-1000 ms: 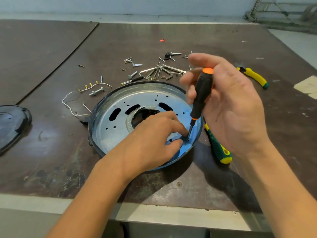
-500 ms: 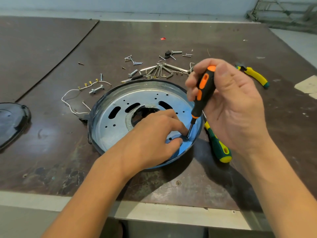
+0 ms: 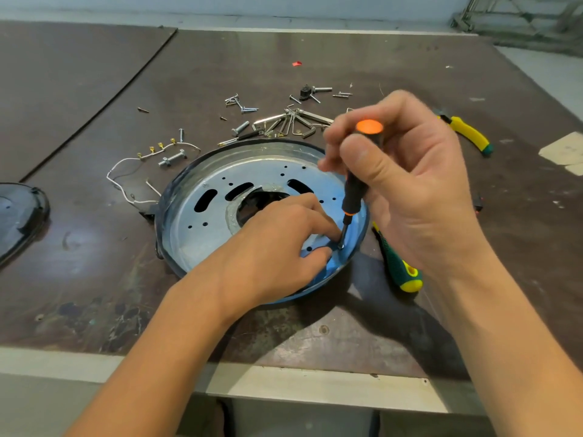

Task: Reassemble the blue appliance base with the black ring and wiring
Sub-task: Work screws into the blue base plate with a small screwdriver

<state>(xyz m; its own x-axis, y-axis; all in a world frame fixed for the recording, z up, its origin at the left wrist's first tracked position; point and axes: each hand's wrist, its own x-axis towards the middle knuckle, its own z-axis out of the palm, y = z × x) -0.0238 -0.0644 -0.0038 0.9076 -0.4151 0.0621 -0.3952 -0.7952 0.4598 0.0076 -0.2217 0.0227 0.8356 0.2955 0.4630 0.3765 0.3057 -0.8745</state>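
While the left hand [image 3: 277, 247] pinches a screw [image 3: 340, 246] on the base [image 3: 189, 241], the right hand [image 3: 416, 190] grips a screwdriver [image 3: 355, 192], tip on that screw.

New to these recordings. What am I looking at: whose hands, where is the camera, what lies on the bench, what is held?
No robot here: a person works bare-handed, and the one camera sits on their head, looking down. The right hand grips a black-and-orange screwdriver, nearly upright, tip inside the blue appliance base near its rim. The left hand rests in the base, fingertips beside that tip; whether they pinch a screw is hidden. On the brown table lie loose screws, hex keys, a white wire with gold terminals, a green-and-yellow screwdriver, yellow-handled pliers and a dark cover at the left edge.
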